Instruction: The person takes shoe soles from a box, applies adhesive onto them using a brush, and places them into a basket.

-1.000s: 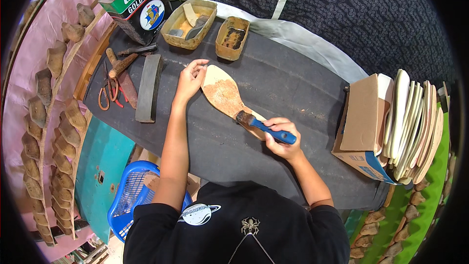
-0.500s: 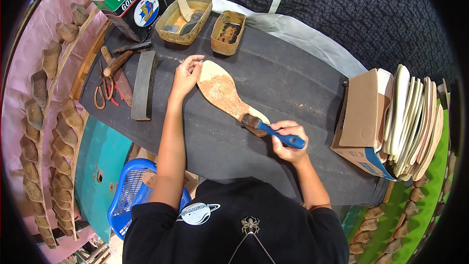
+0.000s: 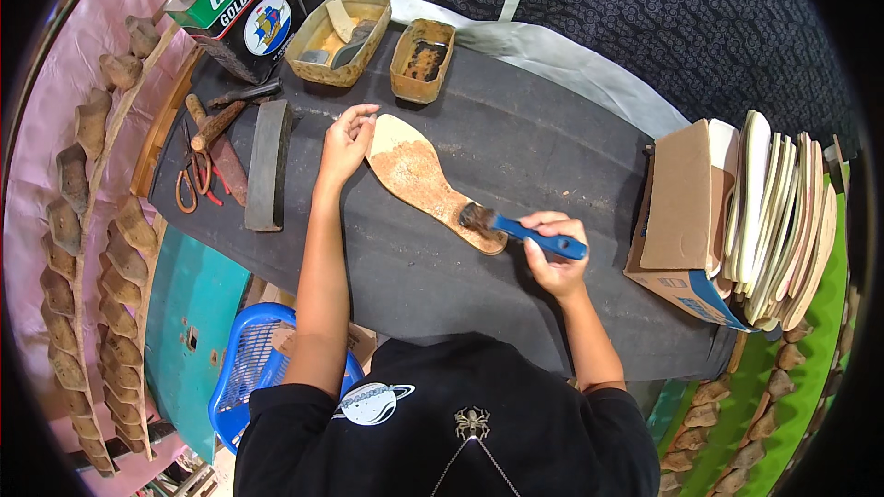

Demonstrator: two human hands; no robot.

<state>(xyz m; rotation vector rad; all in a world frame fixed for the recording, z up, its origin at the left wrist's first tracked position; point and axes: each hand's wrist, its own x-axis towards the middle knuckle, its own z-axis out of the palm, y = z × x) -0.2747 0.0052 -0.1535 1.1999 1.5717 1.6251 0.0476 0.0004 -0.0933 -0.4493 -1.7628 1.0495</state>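
Observation:
A shoe insole [image 3: 410, 168] lies slantwise on the dark work surface, its wide toe end to the far left and its heel nearer me. Brown wet-looking coating covers most of it; the toe tip stays pale. My left hand [image 3: 345, 149] is closed at the toe end, thumb and fingers on the edge. In my right hand [image 3: 558, 262] is a paint brush [image 3: 516, 226] with a blue handle, gripped from the right. Its dark bristles press on the heel part of the insole.
Two shallow tubs, a wide one [image 3: 341, 74] and a small one [image 3: 414, 87], stand behind a grey block [image 3: 267, 166]. Hammers, scissors [image 3: 195, 170] and a metal can [image 3: 241, 23] are at the left. A cardboard box [image 3: 677, 207] of upright soles [image 3: 778, 221] stands at the right.
The brush has moved slightly right across the heel, and the pale patch at the heel's edge is now coated brown. My left hand stays at the toe end.

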